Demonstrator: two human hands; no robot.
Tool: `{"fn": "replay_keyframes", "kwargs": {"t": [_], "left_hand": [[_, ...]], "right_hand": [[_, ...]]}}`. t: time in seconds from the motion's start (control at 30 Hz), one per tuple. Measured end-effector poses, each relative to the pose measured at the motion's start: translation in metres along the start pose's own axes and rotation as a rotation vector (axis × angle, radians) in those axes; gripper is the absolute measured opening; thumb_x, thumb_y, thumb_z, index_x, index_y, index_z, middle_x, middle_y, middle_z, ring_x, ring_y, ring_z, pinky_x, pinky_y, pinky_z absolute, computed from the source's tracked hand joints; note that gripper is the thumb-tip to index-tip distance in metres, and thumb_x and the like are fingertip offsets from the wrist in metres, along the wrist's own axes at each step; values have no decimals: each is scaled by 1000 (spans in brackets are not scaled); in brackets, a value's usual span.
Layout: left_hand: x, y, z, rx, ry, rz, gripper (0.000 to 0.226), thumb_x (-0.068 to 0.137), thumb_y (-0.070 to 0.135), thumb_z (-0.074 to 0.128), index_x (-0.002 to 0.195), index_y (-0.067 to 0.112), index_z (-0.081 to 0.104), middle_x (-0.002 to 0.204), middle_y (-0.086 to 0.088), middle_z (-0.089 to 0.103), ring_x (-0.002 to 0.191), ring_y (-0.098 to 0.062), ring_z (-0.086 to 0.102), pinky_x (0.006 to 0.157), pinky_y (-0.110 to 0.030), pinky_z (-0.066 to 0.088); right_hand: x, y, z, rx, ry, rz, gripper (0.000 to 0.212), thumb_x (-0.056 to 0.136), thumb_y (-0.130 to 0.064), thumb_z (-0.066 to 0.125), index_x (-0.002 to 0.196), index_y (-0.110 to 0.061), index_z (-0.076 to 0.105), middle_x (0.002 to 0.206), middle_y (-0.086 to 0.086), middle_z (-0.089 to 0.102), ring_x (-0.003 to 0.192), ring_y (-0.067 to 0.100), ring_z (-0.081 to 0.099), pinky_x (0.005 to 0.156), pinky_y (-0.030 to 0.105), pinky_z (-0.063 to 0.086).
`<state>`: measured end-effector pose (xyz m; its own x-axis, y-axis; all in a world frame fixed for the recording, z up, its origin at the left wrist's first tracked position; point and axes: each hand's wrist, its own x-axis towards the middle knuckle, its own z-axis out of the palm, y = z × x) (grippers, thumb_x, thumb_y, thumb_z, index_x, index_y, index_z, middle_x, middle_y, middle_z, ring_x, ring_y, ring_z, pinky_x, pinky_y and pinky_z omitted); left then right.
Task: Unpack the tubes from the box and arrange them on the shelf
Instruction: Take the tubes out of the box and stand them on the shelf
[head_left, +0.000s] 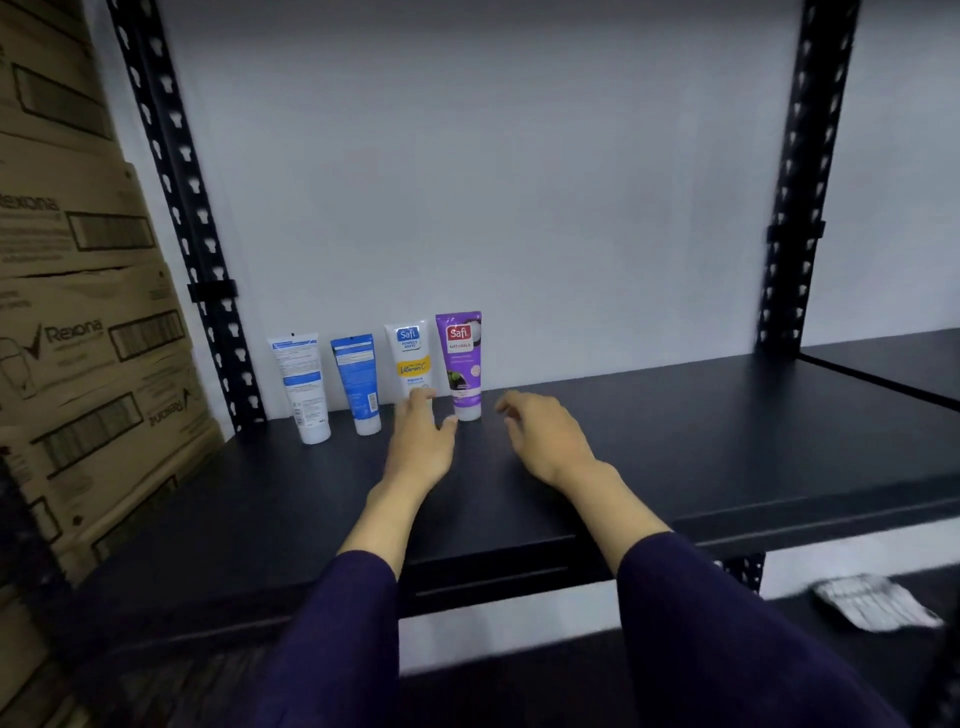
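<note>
From my head view, stacked cardboard boxes (78, 312) stand left of the black shelf (675, 441), beside its perforated upright (171, 182); a white packet (878, 603) lies on the lower level at right. Four tubes stand cap-down in a row at the back: white-blue tube (301, 387), blue tube (358, 382), white Safi tube (413, 358), purple Safi tube (462, 364). My left hand (421, 441) reaches with straight fingers in front of the white Safi tube's base; whether they touch it I cannot tell. My right hand (545, 436) hovers nearby, fingers loosely curled, holding nothing.
</note>
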<state>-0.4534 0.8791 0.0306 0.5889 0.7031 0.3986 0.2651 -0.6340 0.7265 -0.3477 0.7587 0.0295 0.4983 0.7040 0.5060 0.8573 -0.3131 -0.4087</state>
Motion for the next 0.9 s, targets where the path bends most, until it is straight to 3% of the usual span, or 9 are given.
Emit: {"fn": "replay_keyframes", "kwargs": {"t": [0.1,0.2,0.3,0.5,0.7,0.9], "left_hand": [[-26,26,10,6,-24,146,22,96,21,51,117,22,53,125,0,54,107,-14,55,94,-40,48],[-53,66,36,-13,-80,265,17,96,21,48,108,26,59,117,5,60,106,-12,56,94,-39,48],[-84,118,79,-69,-157,379,19,97,20,45,108,26,60,117,7,61,107,-11,56,93,-34,47],[-183,207,198,-183,-395,589,20,96,24,46,110,26,60,115,9,61,104,-11,57,88,-36,50],[-284,224,336,-138,-762,613,18,97,25,47,110,24,59,114,4,62,103,-19,58,88,-44,50],[-367,178,446,53,-1026,610,21,97,26,45,114,23,58,120,-2,59,106,-25,57,86,-41,50]], "right_hand": [[-34,10,-33,-44,61,63,28,94,-13,44,119,-15,58,121,4,63,109,29,57,89,38,46],[-76,33,-76,-52,143,163,27,96,-16,45,119,-16,59,119,3,64,105,26,60,80,33,46],[-127,63,-125,-123,256,264,25,95,-19,47,117,-18,60,115,1,66,101,24,61,79,33,48],[-257,146,-194,-288,374,501,24,95,-18,47,116,-15,59,112,5,65,102,27,59,78,37,49],[-401,239,-194,-359,312,821,27,94,-15,44,118,-14,57,115,10,63,100,32,60,78,43,52],[-520,315,-137,-297,190,1115,31,92,-13,43,121,-14,54,120,16,62,108,35,58,85,41,48]]}}
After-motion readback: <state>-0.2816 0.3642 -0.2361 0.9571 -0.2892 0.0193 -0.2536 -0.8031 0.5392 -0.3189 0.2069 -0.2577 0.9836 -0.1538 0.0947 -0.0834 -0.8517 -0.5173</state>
